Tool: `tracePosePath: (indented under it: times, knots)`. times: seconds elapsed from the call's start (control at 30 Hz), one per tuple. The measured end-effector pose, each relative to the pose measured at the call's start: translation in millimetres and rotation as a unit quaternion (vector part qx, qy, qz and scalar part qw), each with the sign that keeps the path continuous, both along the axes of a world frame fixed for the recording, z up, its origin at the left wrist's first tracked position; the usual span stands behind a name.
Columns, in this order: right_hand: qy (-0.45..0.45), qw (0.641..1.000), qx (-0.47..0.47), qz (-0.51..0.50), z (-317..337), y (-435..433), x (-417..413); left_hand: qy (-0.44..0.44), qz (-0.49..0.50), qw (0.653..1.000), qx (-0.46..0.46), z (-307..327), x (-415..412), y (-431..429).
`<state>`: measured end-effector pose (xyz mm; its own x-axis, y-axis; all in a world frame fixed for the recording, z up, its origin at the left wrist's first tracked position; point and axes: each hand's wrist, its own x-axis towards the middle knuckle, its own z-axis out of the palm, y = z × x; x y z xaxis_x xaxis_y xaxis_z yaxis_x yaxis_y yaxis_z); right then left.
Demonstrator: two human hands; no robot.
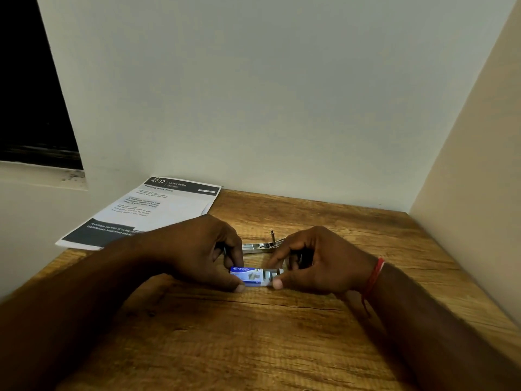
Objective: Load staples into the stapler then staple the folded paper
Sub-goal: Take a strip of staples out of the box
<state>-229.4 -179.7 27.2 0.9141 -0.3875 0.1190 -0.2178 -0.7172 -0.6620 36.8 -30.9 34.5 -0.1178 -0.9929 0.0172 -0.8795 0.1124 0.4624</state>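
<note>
A small blue staple box is held low over the wooden table between both hands. My left hand pinches the blue sleeve at its left end. My right hand pinches the inner tray, which sticks out of the sleeve's right end. Just behind the hands a metal stapler lies opened on the table, partly hidden by my fingers. The printed paper lies at the table's back left, overhanging the edge.
Walls close in the table at the back and on the right. A dark window opening with a sill is at the upper left. A red thread is tied round my right wrist.
</note>
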Motion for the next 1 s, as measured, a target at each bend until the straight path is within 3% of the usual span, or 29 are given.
tracePosePath:
  times: [0.1,0.53,1.0]
  knots:
    - [-0.029,0.999,-0.016,0.016,-6.5,-2.4,4.2,0.010,-0.009,1.000,-0.017,-3.1,-1.7,-0.2]
    - [0.004,0.995,-0.088,0.044,-4.8,-1.4,5.8,0.002,-0.018,1.000,-0.023,-5.3,-3.5,-3.1]
    - [0.001,0.995,-0.073,0.063,-4.1,1.3,6.0,0.001,-0.011,1.000,-0.015,-1.6,-9.5,-1.0]
